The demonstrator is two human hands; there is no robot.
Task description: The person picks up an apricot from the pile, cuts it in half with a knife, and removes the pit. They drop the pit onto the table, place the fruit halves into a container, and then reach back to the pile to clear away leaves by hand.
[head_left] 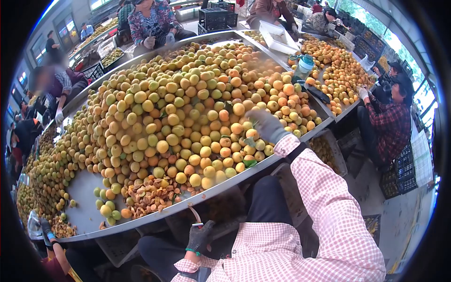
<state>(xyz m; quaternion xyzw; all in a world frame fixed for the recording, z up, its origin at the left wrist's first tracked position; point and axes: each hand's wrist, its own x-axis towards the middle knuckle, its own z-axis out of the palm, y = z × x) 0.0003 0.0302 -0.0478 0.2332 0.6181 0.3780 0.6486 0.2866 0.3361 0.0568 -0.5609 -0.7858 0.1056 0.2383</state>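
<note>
A broad heap of yellow-orange and greenish apricots (188, 108) covers much of the metal table (87, 188) before me. My right hand (268, 126), in a grey glove, is stretched out over the right side of the heap. Motion blurs its fingers, so I cannot tell whether it holds a fruit. Below the table's front edge, my left hand (200, 237), in a dark glove, is closed around a small hand tool with a curved, pale blade (195, 214) pointing up. A pile of split apricot pieces (152, 195) lies near the front rim.
A turquoise-lidded bottle (303, 68) and a white tray (278, 37) stand toward the back right. Co-workers sit around the tables, one in a plaid shirt (387, 122) at right. Crates (399, 171) stand on the floor; another sits under the table edge (329, 148).
</note>
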